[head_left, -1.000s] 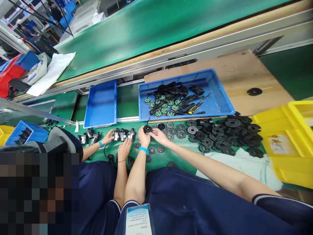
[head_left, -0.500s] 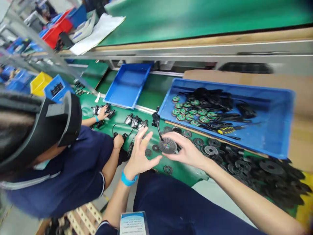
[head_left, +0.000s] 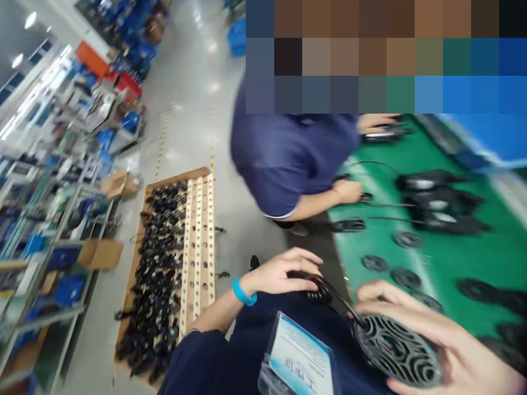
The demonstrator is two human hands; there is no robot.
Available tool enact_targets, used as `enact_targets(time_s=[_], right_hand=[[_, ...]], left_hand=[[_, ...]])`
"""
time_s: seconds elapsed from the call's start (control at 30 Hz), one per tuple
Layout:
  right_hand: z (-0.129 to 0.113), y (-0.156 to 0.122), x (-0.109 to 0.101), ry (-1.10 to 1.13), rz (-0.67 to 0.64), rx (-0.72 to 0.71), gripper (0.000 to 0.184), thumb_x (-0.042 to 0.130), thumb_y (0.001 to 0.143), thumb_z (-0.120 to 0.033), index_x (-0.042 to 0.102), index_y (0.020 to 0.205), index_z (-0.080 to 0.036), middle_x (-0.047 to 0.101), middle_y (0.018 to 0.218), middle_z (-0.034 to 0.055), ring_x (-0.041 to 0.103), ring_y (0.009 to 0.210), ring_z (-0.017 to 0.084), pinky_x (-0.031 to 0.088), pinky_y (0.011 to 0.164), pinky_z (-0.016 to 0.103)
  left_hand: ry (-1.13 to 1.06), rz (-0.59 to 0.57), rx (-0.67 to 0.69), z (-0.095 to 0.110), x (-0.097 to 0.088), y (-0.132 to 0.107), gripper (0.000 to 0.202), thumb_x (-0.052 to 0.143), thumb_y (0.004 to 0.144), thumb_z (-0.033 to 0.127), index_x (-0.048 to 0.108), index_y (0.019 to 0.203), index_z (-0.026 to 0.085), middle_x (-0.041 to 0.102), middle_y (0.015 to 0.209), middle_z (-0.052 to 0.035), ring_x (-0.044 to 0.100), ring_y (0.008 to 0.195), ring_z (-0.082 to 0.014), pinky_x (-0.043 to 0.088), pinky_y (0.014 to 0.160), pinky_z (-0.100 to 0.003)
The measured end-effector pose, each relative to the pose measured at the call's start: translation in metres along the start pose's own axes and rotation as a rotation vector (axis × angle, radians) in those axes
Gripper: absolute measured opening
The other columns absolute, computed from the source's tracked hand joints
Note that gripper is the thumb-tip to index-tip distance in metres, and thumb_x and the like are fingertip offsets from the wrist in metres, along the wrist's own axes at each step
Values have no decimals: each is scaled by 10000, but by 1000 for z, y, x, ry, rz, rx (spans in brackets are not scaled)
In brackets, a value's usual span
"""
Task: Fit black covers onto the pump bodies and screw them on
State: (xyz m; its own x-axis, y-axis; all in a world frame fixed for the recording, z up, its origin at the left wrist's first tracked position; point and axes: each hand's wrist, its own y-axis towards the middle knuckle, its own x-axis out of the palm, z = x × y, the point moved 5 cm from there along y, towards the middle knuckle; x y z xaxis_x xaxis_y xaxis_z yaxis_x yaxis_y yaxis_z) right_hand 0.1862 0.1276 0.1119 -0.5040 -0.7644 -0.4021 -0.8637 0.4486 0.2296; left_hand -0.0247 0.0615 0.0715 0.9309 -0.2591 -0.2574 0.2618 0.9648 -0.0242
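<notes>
Right hand (head_left: pixel 436 340) wrapped around a round black grilled disc (head_left: pixel 393 348), held low above the lap, near the green surface (head_left: pixel 453 258). Left hand (head_left: pixel 284 271) loosely curled over the black cable (head_left: pixel 325 288) leading from that disc. Beside, a co-worker's hand (head_left: pixel 348 192) resting on the surface edge.

The scene is bright, with even indoor light. At 10 o'clock, ceiling lamps (head_left: pixel 29 20) show as white spots, and the grey floor (head_left: pixel 187 109) reflects pale glare toward 12 o'clock. Shadows are soft and weak. Strong motion blur smears the whole picture, most at 3 o'clock on the green table (head_left: pixel 453 252) and at 9 o'clock on the shelves (head_left: pixel 37 219). The wide lens bends lines at the edges. A block of large pixels covers 1 o'clock.
</notes>
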Motion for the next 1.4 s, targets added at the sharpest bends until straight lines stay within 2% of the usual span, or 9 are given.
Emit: enact_targets(time_s=[0.13, 0.2, 0.33, 0.47, 0.53, 0.7, 0.9, 1.13, 1.4], right_hand=[[-5, 104, 113, 77, -259, -19, 731, 829, 691, -483, 599, 1380, -563, 734, 948, 78, 788, 809, 340, 695, 620, 366], [-11, 155, 173, 109, -375, -33, 657, 805, 747, -496, 608, 1371, -557, 729, 960, 101, 783, 819, 349, 698, 604, 383], [-11, 229, 297, 135, -674, -109, 559, 806, 812, -472, 631, 1343, -456, 721, 1074, 111, 781, 916, 338, 702, 667, 393], [0, 253, 419, 185, -946, -269, 430, 771, 857, -383, 644, 1266, -354, 705, 1113, 111, 761, 944, 304, 673, 779, 398], [7, 245, 478, 199, -1080, -328, 428, 745, 863, -342, 639, 1278, -322, 697, 1165, 122, 749, 996, 309, 653, 853, 424], [7, 176, 616, 222, -1418, -497, 563, 729, 789, -186, 635, 1340, -252, 672, 1306, 146, 664, 1218, 350, 573, 1034, 497], [-6, 69, 757, 315, -1605, -602, 620, 744, 695, -60, 671, 1286, -234, 677, 1328, 127, 596, 1281, 348, 471, 1129, 546], [16, -9, 873, 401, -1705, -559, 601, 708, 797, -53, 592, 1377, -156, 607, 1431, 163, 545, 1367, 340, 469, 1135, 541], [38, -39, 941, 481, -1769, -500, 591, 617, 800, -40, 603, 1371, -192, 614, 1418, 145, 542, 1371, 307, 470, 1163, 484]], left_hand=[[-82, 48, -227, -58, -53, -108, 353, 804, 890, 242, 719, 1232, 236, 718, 1369, -68, 676, 1301, -241, 505, 1162, -336], [-125, 189, -284, -87, -81, -168, 405, 894, 793, 261, 741, 1167, 238, 746, 1309, -56, 710, 1231, -256, 545, 1098, -323], [-150, 760, -470, -148, -116, -294, 252, 882, 789, 273, 753, 994, 202, 769, 1030, -58, 744, 944, -218, 594, 901, -302], [-116, 1402, -752, -192, -89, -410, 255, 840, 829, 295, 721, 1034, 202, 704, 1231, -113, 654, 1164, -277, 533, 1045, -426], [-97, 1691, -905, -201, -54, -460, 238, 817, 853, 318, 715, 1041, 214, 702, 1214, -104, 621, 1200, -287, 500, 1083, -474], [-94, 2282, -1199, -203, 54, -559, 274, 681, 982, 398, 677, 1132, 168, 694, 1022, -54, 670, 926, -204, 579, 893, -424], [-125, 2710, -1231, -238, 135, -648, 381, 654, 1012, 419, 632, 1297, 167, 673, 1273, -103, 692, 1080, -234, 609, 934, -453], [-236, 2917, -1152, -317, 176, -719, 406, 647, 1017, 415, 610, 1344, 176, 661, 1310, -112, 692, 1101, -241, 616, 937, -458], [-289, 2889, -1201, -365, 202, -751, 382, 647, 1019, 416, 631, 1314, 175, 677, 1293, -109, 699, 1093, -235, 615, 946, -455]])
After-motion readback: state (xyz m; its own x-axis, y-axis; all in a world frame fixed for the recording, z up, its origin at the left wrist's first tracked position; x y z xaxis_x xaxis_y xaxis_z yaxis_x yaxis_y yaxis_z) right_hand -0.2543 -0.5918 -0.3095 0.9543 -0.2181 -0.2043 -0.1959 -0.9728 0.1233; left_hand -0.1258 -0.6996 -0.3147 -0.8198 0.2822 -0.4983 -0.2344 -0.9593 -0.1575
